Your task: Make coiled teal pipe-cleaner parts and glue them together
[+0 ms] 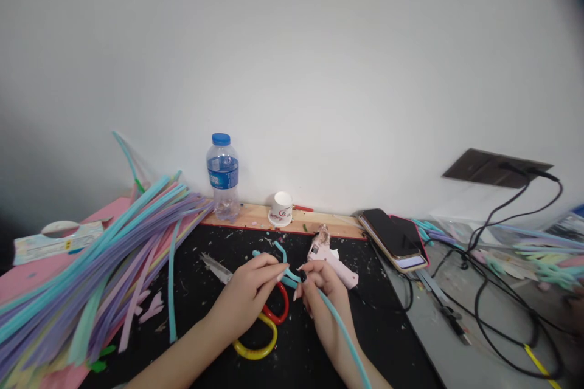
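A turquoise pipe cleaner is held between my two hands above the black mat. Its long tail runs down over my right wrist, and bent ends stick up past my fingertips. My left hand pinches the bent part. My right hand has thumb and fingers closed around the stem close by. Scissors with one red and one yellow handle loop lie partly hidden under my left hand. A pale pink glue gun lies just beyond my right hand.
Bundled pastel pipe cleaners spread over the left side. Along the wall stand a water bottle and a paper cup. Phones lie at right, beside tangled black cables and more pipe cleaners.
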A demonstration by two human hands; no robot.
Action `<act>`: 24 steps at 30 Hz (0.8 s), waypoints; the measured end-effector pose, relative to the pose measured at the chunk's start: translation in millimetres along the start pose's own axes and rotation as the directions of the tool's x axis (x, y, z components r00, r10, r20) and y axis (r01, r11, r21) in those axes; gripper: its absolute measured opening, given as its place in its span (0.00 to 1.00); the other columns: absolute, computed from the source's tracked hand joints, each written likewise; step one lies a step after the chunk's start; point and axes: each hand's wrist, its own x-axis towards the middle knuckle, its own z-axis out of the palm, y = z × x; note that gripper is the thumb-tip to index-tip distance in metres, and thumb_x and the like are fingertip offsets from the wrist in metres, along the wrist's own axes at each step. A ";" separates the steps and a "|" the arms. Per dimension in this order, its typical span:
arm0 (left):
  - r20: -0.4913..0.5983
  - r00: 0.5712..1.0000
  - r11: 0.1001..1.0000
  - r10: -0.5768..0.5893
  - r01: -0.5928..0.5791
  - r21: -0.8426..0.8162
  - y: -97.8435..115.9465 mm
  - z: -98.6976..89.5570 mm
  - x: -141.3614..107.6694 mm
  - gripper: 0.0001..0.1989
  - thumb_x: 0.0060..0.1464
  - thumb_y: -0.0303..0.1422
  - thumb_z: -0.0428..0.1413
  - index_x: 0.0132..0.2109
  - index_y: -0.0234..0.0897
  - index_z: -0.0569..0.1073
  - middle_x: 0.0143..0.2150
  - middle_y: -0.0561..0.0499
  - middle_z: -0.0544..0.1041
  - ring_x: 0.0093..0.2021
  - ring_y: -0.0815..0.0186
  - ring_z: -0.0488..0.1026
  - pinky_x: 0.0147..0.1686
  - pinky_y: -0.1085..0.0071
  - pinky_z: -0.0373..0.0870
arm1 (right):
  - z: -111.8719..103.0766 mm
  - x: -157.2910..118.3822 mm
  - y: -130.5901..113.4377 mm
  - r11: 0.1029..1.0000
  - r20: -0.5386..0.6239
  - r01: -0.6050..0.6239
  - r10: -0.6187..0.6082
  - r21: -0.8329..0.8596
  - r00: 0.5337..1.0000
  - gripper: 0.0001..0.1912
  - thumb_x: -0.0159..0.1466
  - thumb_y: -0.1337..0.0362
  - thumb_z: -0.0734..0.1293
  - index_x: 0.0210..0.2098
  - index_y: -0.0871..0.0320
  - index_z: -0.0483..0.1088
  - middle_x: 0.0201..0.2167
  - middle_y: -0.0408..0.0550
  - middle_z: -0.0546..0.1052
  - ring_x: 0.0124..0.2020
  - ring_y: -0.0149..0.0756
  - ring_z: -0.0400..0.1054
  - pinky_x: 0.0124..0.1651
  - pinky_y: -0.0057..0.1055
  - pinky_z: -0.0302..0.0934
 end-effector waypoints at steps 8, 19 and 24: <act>-0.024 0.999 0.999 -0.049 0.049 -0.014 -3.0 4.4 -0.5 0.11 0.56 0.25 0.47 0.39 0.39 0.74 0.35 0.50 0.74 0.36 0.66 0.70 0.38 0.73 0.65 | 1.3 0.1 1.4 0.993 0.027 -0.014 0.018 -0.121 0.999 0.05 0.61 0.65 0.60 0.28 0.58 0.61 0.19 0.43 0.70 0.19 0.30 0.60 0.20 0.26 0.49; 0.032 0.964 0.901 -0.262 0.257 -0.351 0.9 11.6 -0.5 0.08 0.52 0.28 0.50 0.33 0.35 0.74 0.25 0.54 0.73 0.26 0.68 0.71 0.28 0.75 0.67 | 0.0 3.5 4.7 0.966 0.044 0.043 -0.033 -0.253 0.998 0.09 0.58 0.69 0.60 0.22 0.57 0.62 0.18 0.40 0.64 0.20 0.30 0.56 0.21 0.27 0.49; 0.115 0.926 0.784 -0.359 0.366 -0.501 2.1 11.9 2.1 0.06 0.50 0.30 0.52 0.33 0.33 0.74 0.23 0.54 0.75 0.26 0.68 0.72 0.28 0.74 0.69 | -0.3 5.3 5.0 0.971 0.072 0.037 -0.020 -0.238 0.997 0.10 0.59 0.69 0.60 0.21 0.57 0.62 0.18 0.41 0.66 0.20 0.32 0.58 0.22 0.28 0.50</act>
